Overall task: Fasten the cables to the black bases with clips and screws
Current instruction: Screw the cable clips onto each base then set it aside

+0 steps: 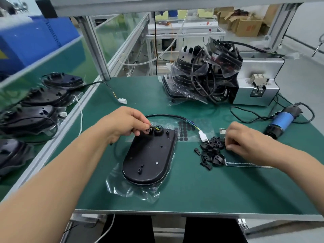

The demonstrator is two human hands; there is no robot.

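The black base (149,156) lay flat, long and rounded, with small posts and holes on its upper face. Its far end was directly under the grip of the left hand (126,123). The black cable (168,116) was pinched there and ran from the grip in an arc to the right, ending in coloured wires and a white connector (203,137). Just past it lay the loose black clips (211,152).

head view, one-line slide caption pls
Left hand pinches the cable at the black base while the right hand reaches the clip pile.
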